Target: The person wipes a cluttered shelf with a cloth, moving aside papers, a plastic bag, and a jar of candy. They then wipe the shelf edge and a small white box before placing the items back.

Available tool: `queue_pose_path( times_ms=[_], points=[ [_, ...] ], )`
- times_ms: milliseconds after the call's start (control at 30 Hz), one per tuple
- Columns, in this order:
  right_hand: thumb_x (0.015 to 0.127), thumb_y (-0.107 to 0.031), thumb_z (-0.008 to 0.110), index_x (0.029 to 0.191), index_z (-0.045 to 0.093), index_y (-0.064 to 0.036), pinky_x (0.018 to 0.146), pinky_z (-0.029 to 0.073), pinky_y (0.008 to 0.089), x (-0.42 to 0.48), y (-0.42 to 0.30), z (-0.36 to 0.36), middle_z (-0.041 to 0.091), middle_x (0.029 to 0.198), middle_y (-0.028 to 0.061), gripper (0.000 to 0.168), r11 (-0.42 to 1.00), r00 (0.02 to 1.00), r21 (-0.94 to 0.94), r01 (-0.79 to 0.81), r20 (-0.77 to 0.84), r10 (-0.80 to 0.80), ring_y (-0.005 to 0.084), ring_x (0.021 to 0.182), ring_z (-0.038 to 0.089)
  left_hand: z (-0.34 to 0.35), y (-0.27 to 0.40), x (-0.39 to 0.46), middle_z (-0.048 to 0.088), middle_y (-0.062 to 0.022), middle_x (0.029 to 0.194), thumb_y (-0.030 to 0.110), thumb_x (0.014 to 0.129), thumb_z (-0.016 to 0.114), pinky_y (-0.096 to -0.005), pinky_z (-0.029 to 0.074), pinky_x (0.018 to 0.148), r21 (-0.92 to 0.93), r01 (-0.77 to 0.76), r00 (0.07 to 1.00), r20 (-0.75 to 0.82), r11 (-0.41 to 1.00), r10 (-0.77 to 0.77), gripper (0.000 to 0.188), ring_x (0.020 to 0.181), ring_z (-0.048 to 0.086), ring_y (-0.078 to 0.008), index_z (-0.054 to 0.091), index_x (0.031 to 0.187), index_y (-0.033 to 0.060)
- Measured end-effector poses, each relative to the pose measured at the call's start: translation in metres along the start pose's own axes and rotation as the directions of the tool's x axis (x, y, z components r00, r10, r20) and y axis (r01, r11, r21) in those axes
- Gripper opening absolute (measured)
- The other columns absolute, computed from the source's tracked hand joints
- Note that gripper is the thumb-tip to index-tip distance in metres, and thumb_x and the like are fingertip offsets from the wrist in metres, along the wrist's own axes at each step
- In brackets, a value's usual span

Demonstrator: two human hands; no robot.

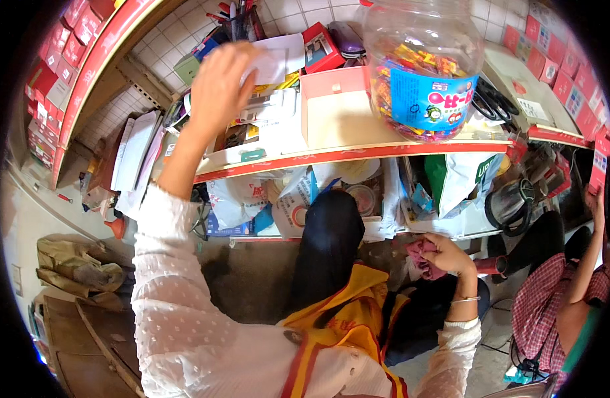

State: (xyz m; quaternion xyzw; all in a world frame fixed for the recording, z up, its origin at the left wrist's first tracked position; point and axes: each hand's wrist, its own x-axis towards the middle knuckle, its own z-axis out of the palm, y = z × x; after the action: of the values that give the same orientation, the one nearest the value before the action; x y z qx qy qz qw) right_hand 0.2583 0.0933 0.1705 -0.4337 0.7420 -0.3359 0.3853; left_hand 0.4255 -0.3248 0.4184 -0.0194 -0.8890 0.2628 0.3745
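My left hand [223,82], blurred, is raised over the shelf's left part, beside a white translucent sheet [271,65]; whether its fingers hold the sheet cannot be told. Low by my knee, my right hand [449,254] grips a crumpled pink cloth [425,257]. A pink open-topped box with a pale inside [335,82] stands at the middle of the shelf. To its right is a large clear plastic jar [427,89] of wrapped sweets with a blue label. Behind the box are a red box [322,48] and a purple case [347,39].
Below the shelf's red edge [354,155] sit plastic bags [238,199], papers and a metal kettle [509,204]. Black-handled scissors [494,102] lie right of the jar. Papers [136,149] stand at the left. At far right another person's hand [594,201] holds a red packet.
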Motion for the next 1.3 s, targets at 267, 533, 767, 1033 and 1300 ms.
queue_pose_path(
  times_ms=[267,533,767,1033,1300],
  points=[
    [0.068,0.005,0.058,0.112,0.057,-0.003,0.084,0.046,0.0345,0.041,-0.164,0.004,0.059,0.101,0.0151,0.045,0.827,0.726,-0.201,0.525,-0.400,-0.559,0.0345,0.095,0.057,0.008,0.043,-0.094,0.053,-0.0058,0.069,0.018,0.082,0.061,-0.0361,0.043,0.061,-0.223,0.222,0.975,0.053,0.949,-0.215,0.013,0.068,0.055,-0.0242,0.061,0.073,0.0086],
    [0.065,0.000,0.061,0.110,0.060,-0.005,0.083,0.047,0.0421,0.186,-0.235,-0.016,0.059,0.101,0.0143,0.044,0.652,0.542,-0.716,0.249,-0.455,-0.707,0.0343,0.096,0.056,0.025,0.051,-0.093,0.051,-0.0049,0.063,0.019,0.079,0.064,-0.0353,0.044,0.052,-0.275,0.306,0.946,-0.025,0.912,-0.325,0.017,0.058,0.054,-0.0237,0.057,0.066,0.0092],
    [0.064,-0.004,0.061,0.096,0.068,-0.006,0.087,0.045,0.0416,0.186,-0.240,-0.040,0.059,0.099,0.0146,0.033,0.569,0.723,-0.590,0.573,0.038,-0.689,0.0343,0.099,0.054,0.023,0.047,-0.101,0.053,-0.0066,0.065,0.012,0.078,0.062,-0.0360,0.043,0.053,-0.294,0.344,0.936,0.030,0.892,-0.351,0.009,0.060,0.055,-0.0267,0.058,0.072,0.0065],
    [0.064,0.001,0.060,0.086,0.067,-0.008,0.076,0.050,0.0404,0.174,-0.253,-0.017,0.059,0.089,0.0088,0.024,0.482,0.700,-0.807,0.341,-0.125,-0.703,0.0306,0.093,0.057,0.025,0.046,-0.102,0.051,-0.0029,0.064,0.019,0.078,0.065,-0.0333,0.045,0.051,-0.290,0.336,0.935,-0.009,0.896,-0.353,0.015,0.058,0.056,-0.0219,0.059,0.068,0.0099],
    [0.065,0.004,0.053,0.099,0.067,-0.006,0.079,0.049,0.0416,0.195,-0.250,-0.043,0.062,0.099,0.0107,0.038,0.532,0.802,-0.758,0.377,-0.021,-0.597,0.0342,0.096,0.057,0.024,0.047,-0.099,0.054,-0.0079,0.066,0.012,0.079,0.061,-0.0363,0.044,0.053,-0.353,0.349,0.929,0.011,0.868,-0.369,0.010,0.059,0.056,-0.0271,0.059,0.071,0.0057]
  ],
)
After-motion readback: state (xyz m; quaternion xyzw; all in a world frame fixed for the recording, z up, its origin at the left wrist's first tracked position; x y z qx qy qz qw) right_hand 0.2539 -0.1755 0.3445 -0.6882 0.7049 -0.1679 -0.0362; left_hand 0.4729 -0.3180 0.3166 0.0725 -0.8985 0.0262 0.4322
